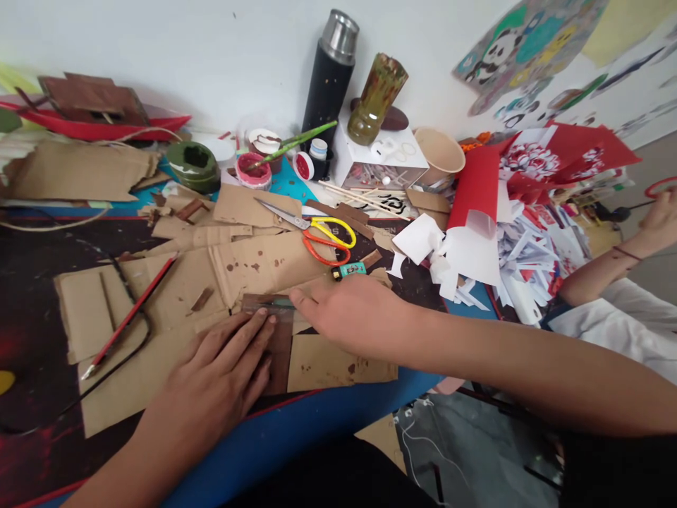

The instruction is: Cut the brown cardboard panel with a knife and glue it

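My left hand (222, 367) lies flat, fingers spread, pressing on a dark brown cardboard strip (278, 356) and the tan cardboard sheets (174, 296) beneath it. My right hand (352, 314) reaches in from the right; its fingertips pinch a small grey-green tool or blade (275, 305) lying across the top of the brown piece. What exactly that thin item is I cannot tell. A red pencil (130, 317) lies diagonally on the cardboard to the left.
Yellow-and-orange scissors (317, 233) and a small teal lighter (350, 270) lie just behind my hands. Paint pots, a black flask (328, 77), a brown-green vase (376, 99) and a paper cup (438, 152) stand at the back. Red and white paper scraps (508, 233) pile right, beside another person's arm (624, 261).
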Tool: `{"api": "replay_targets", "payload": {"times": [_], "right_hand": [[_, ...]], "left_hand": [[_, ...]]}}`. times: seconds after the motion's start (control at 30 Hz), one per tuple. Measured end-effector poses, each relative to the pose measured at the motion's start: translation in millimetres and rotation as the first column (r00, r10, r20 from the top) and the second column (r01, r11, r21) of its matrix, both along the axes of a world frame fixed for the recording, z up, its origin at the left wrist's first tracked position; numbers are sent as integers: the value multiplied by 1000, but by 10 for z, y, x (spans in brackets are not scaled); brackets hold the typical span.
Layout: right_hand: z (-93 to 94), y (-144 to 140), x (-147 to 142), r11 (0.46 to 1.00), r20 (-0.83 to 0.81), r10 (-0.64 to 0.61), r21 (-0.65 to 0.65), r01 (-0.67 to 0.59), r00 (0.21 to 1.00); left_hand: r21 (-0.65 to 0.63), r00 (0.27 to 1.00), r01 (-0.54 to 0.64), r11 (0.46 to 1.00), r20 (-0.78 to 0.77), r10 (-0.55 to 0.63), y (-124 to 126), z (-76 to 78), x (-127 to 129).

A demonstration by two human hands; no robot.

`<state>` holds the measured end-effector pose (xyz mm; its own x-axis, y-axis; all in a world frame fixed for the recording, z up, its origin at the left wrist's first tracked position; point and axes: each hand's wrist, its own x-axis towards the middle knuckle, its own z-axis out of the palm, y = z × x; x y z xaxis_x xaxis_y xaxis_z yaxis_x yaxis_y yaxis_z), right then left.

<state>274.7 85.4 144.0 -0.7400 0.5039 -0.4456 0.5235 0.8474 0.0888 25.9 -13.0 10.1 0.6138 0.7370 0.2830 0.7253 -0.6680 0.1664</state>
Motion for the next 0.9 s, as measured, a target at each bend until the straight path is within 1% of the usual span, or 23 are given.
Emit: {"api": "replay_targets", "payload": {"times": [0.13,0.27,0.4,0.53,0.63,0.77,0.9], "right_hand": [[-50,42,45,999,-13,-42,-31,42,999],[-50,70,62,993,-12,-104,-55,103,995],[33,64,58,994,20,-91,-53,92,996],[83,56,47,993,45,-95,-61,97,994],[37,49,42,993,28,-104,-61,105,994],[-61,34,62,997,-37,-71,-46,69,997],[-76,43,74,998,-29,-49,-34,48,998]], "left_hand": [[-47,1000,8,999,29,-6,-11,-43,-26],[-39,1000,3,999,28,-2,-4,-41,-28],[-34,999,-25,999,23,26,-3,-21,-23],[-81,1000,-20,997,-4,19,-18,-32,-25],[-75,1000,-26,997,4,27,-24,-57,-25],[-40,1000,-7,999,-17,6,-14,-71,-22],[-36,1000,9,999,-17,-9,-11,-65,-27]]}}
